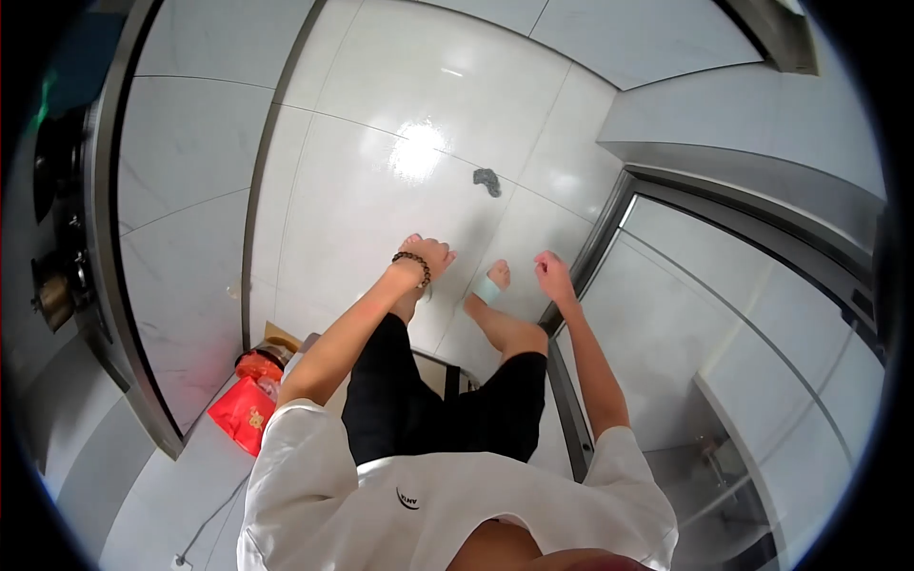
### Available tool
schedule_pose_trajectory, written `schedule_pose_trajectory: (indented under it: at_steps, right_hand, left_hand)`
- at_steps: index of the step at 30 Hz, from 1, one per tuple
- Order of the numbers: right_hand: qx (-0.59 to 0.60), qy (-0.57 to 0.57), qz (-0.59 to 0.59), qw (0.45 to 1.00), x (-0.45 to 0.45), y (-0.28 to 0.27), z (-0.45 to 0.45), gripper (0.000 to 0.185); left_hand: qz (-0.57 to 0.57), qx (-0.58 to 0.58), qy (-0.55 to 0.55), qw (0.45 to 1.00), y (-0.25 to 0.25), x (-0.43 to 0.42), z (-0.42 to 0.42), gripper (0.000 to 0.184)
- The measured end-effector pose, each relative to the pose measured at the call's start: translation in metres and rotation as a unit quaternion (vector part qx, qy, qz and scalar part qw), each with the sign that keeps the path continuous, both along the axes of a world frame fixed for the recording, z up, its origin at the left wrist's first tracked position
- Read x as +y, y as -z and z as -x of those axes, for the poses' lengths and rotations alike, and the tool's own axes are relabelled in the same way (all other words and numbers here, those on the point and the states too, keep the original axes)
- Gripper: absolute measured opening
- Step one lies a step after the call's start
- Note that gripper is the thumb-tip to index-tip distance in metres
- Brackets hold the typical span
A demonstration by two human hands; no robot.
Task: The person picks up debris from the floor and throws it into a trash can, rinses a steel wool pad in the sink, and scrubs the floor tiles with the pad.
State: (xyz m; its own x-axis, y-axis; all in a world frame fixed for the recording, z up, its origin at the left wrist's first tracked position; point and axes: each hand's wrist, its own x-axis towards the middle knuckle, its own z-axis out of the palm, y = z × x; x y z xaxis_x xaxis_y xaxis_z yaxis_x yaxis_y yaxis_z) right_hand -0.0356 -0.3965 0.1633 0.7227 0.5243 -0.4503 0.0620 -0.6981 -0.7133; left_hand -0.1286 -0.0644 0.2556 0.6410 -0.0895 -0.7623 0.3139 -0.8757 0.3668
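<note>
My left hand (430, 254), with a beaded bracelet (425, 276) on its wrist, hangs over the left lower leg. Its fingers are curled, and whatever is under them, if anything, is hidden. To the right, my right hand (552, 276) is held loosely closed near the glass door's frame, with no thing visible in it. Beyond both hands, a crumpled dark grey piece (487, 182) lies on the tiled floor, apart from them; its kind is unclear. Between the hands, a bare foot (500, 273) has a pale green band (487, 289) across it.
A grey-framed glass door (592, 257) stands close on the right. On the left are a red bag (240, 416) and a marbled panel (195, 181) with a dark edge. Pots (54, 290) sit at the far left. Glossy floor tiles (381, 71) stretch ahead.
</note>
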Motion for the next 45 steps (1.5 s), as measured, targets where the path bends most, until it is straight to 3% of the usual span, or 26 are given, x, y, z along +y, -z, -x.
schedule_pose_trajectory:
  at_steps: [2, 8, 10, 14, 16, 20, 23, 25, 27, 28, 29, 33, 36, 37, 38, 40, 41, 45]
  right_hand:
    - [-0.018, -0.006, 0.001, 1.000, 0.007, 0.050, -0.012, 0.015]
    - [-0.111, -0.136, 0.038, 0.984, 0.072, 0.177, -0.046, 0.034]
    - [-0.261, -0.264, 0.030, 0.928, 0.100, 0.221, -0.058, 0.054]
    - [-0.297, -0.294, 0.015, 0.908, 0.146, 0.290, -0.065, 0.057]
    - [-0.319, -0.371, -0.002, 0.872, 0.153, 0.321, -0.065, 0.052]
    - [-0.362, -0.367, -0.070, 0.854, 0.141, 0.360, -0.072, 0.044]
    - [-0.374, -0.316, -0.134, 0.862, 0.123, 0.367, -0.114, 0.042]
    - [-0.389, -0.259, -0.107, 0.878, 0.107, 0.371, -0.156, 0.045]
    - [-0.457, -0.154, -0.070, 0.873, 0.086, 0.394, -0.209, 0.053]
    - [-0.444, -0.085, -0.037, 0.891, 0.082, 0.379, -0.229, 0.053]
    - [-0.478, -0.049, 0.004, 0.877, 0.074, 0.383, -0.249, 0.053]
    - [-0.509, -0.013, 0.067, 0.858, 0.074, 0.395, -0.258, 0.052]
    - [-0.457, -0.147, -0.076, 0.874, 0.114, 0.392, -0.167, 0.059]
    - [-0.382, -0.175, -0.108, 0.901, 0.130, 0.386, -0.118, 0.060]
    - [-0.388, -0.232, -0.122, 0.883, 0.145, 0.383, -0.073, 0.064]
    - [-0.239, -0.305, -0.202, 0.900, 0.157, 0.378, 0.006, 0.061]
    - [-0.269, -0.368, -0.217, 0.863, 0.158, 0.374, 0.036, 0.065]
    - [-0.247, -0.425, -0.228, 0.841, 0.160, 0.378, 0.032, 0.066]
  left_hand:
    - [0.006, 0.051, 0.016, 0.999, 0.047, 0.001, -0.016, 0.044]
    - [-0.008, -0.011, 0.075, 0.997, 0.191, 0.031, -0.053, 0.040]
    - [-0.014, -0.030, 0.103, 0.994, 0.230, 0.046, -0.063, 0.039]
    - [-0.035, -0.016, 0.126, 0.991, 0.287, 0.069, -0.075, 0.038]
    - [-0.031, -0.014, 0.127, 0.991, 0.316, 0.075, -0.077, 0.036]
    - [-0.021, -0.061, 0.167, 0.984, 0.353, 0.078, -0.070, 0.031]
    - [-0.010, -0.134, 0.194, 0.972, 0.360, 0.076, -0.068, 0.026]
    - [-0.012, -0.155, 0.217, 0.964, 0.362, 0.076, -0.064, 0.025]
    - [-0.011, -0.185, 0.248, 0.951, 0.369, 0.077, -0.060, 0.024]
    - [-0.010, -0.186, 0.253, 0.949, 0.371, 0.077, -0.060, 0.024]
    - [-0.015, -0.187, 0.262, 0.947, 0.370, 0.076, -0.060, 0.024]
    - [-0.045, -0.199, 0.286, 0.936, 0.373, 0.076, -0.052, 0.024]
    - [-0.070, -0.148, 0.264, 0.951, 0.373, 0.073, -0.041, 0.026]
    - [-0.068, -0.142, 0.264, 0.952, 0.371, 0.073, -0.033, 0.026]
    - [-0.079, -0.123, 0.229, 0.962, 0.369, 0.074, -0.026, 0.028]
    - [-0.091, -0.099, 0.191, 0.972, 0.366, 0.077, -0.018, 0.030]
    - [-0.120, -0.098, 0.181, 0.971, 0.366, 0.081, -0.012, 0.032]
    - [-0.172, -0.101, 0.135, 0.971, 0.367, 0.097, 0.001, 0.033]
